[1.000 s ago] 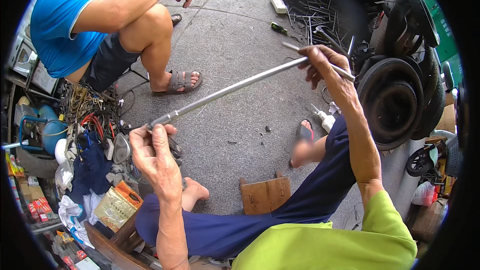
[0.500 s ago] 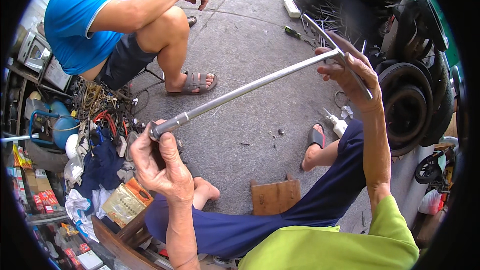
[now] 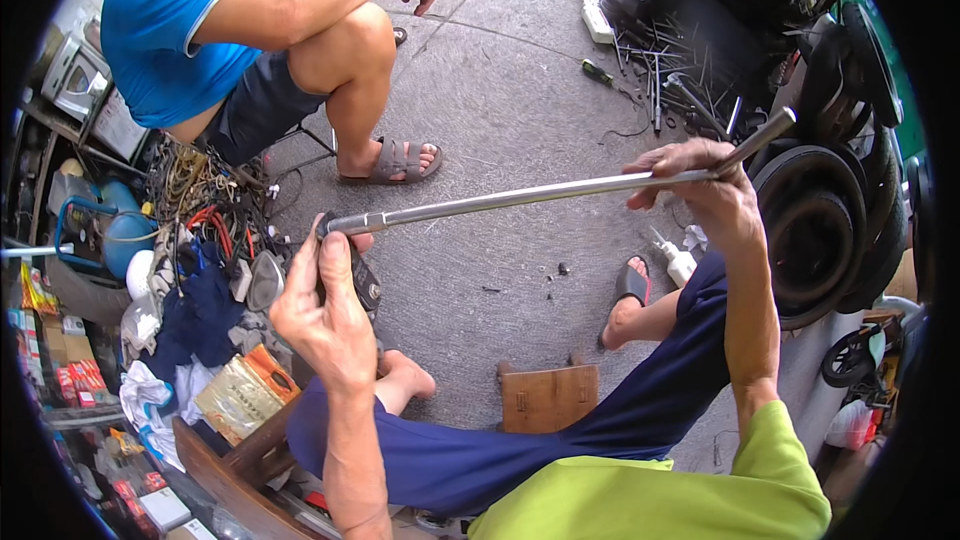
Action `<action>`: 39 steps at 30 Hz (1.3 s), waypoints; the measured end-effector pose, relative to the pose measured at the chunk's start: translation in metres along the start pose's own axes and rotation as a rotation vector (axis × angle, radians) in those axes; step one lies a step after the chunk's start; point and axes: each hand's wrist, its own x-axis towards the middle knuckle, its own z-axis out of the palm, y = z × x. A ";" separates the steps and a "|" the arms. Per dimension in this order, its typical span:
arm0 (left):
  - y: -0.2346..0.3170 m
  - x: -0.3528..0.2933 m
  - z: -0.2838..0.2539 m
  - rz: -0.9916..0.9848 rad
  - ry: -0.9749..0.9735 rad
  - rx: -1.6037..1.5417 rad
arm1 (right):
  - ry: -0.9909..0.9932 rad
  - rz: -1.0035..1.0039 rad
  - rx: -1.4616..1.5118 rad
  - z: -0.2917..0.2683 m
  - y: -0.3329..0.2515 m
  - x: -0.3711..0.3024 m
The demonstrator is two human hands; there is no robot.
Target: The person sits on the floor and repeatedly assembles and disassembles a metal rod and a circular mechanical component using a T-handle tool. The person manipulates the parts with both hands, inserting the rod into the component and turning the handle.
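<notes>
A long steel T-handle socket wrench (image 3: 530,193) spans the view in front of me, its shaft nearly level and slightly higher at the right. My left hand (image 3: 335,315) is closed on the socket end, thumb and fingers pinching it. At the other end, my right hand (image 3: 712,190) is wrapped around the junction of shaft and crossbar. One end of the crossbar sticks out past that hand toward the upper right; its other end is hidden.
Opposite me at the upper left sits a person in a blue shirt (image 3: 175,35). A small wooden stool (image 3: 550,398) stands between my legs. Tires (image 3: 815,225) are stacked at the right; metal rods (image 3: 657,90) and a screwdriver (image 3: 597,72) lie beyond. Cables (image 3: 195,190) and cloths (image 3: 190,320) crowd the left.
The wrench has tilted from a steep slant to nearly level as my right hand lowered. Its crossbar has rotated, and my left hand's socket end rose slightly.
</notes>
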 end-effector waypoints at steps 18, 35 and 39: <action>-0.036 -0.013 0.025 -0.581 -0.084 -0.358 | 0.679 0.087 -1.044 -0.002 0.026 0.000; -0.032 -0.035 0.087 -0.695 -0.066 -0.627 | 0.936 -0.157 0.408 -0.019 0.030 0.015; -0.036 -0.040 0.095 -0.842 -0.122 -0.730 | 1.002 -0.066 0.697 -0.017 0.032 0.018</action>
